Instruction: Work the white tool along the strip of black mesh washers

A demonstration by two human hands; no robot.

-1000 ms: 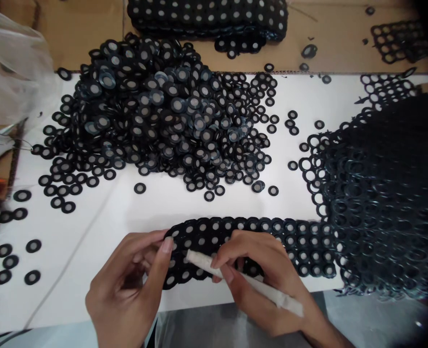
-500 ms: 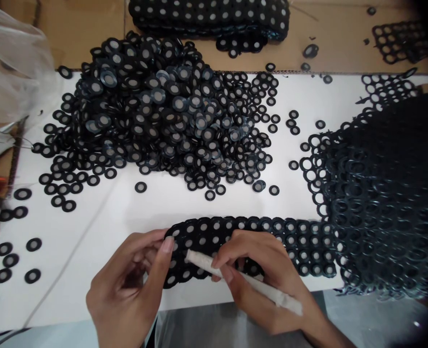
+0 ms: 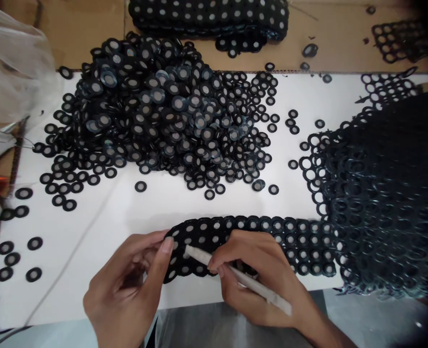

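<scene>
My left hand (image 3: pixel 130 282) pinches the left end of a black strip (image 3: pixel 303 240) made of joined rings with pale grey centres. The thumb lies on top of the strip's end and the fingers are partly hidden beneath it. My right hand (image 3: pixel 257 278) grips a whitish, pen-like stick (image 3: pixel 252 285), which slants across the palm. Its blunt tip touches or hovers just over the strip near my left thumb; I cannot tell which. Part of the strip is covered by my right hand.
A large heap of loose black discs (image 3: pixel 178 104) lies on the white board (image 3: pixel 101 251). To the right is a stack of black ring mesh (image 3: pixel 388 193). Finished-looking dotted strips (image 3: pixel 206 17) lie at the back on cardboard. A plastic bag (image 3: pixel 14 72) hangs at left.
The stick's tip has shifted slightly up over the strip, and its rear end has swung a little left with my right hand. My left hand keeps its hold.
</scene>
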